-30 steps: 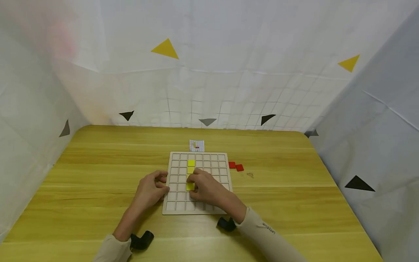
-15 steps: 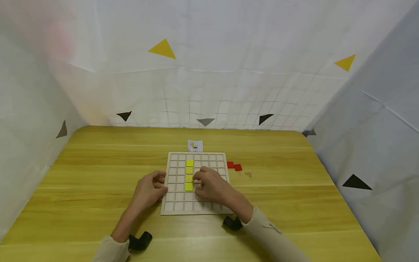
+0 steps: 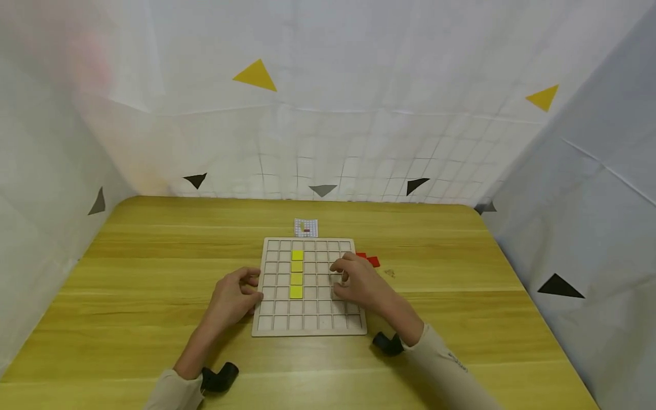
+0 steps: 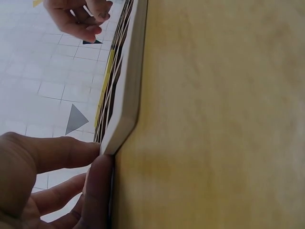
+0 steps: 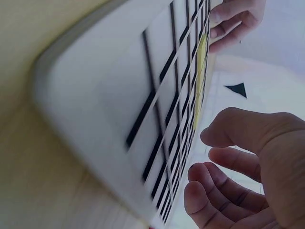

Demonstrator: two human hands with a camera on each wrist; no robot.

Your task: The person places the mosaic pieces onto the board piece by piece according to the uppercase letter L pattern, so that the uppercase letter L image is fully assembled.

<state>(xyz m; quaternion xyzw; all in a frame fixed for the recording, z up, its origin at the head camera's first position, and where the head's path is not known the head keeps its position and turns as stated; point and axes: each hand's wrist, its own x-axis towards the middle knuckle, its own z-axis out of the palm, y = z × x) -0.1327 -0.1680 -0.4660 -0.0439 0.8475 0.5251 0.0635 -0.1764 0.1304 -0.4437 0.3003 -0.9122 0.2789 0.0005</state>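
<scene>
A pale wooden grid board (image 3: pixel 310 323) lies flat on the table. Several yellow square tiles (image 3: pixel 296 279) sit in one of its columns, left of centre. My left hand (image 3: pixel 234 297) grips the board's left edge; the left wrist view shows the thumb and a finger (image 4: pixel 66 153) pinching its rim. Over the right part of the board hovers my right hand (image 3: pixel 365 283), fingers loosely curved with nothing between them, as the right wrist view also shows. Two red square tiles (image 3: pixel 373 261) lie just beyond the board's right edge, partly covered by this hand.
A small printed card (image 3: pixel 306 228) with a grid pattern lies behind the board. The wooden table (image 3: pixel 169 250) is bounded by white sheeting at the back and sides. Black devices (image 3: pixel 220 377) are worn at both wrists.
My right hand has let go of the yellow tiles' column and moved right across the board toward the red tiles. My left hand stays at the board's edge.
</scene>
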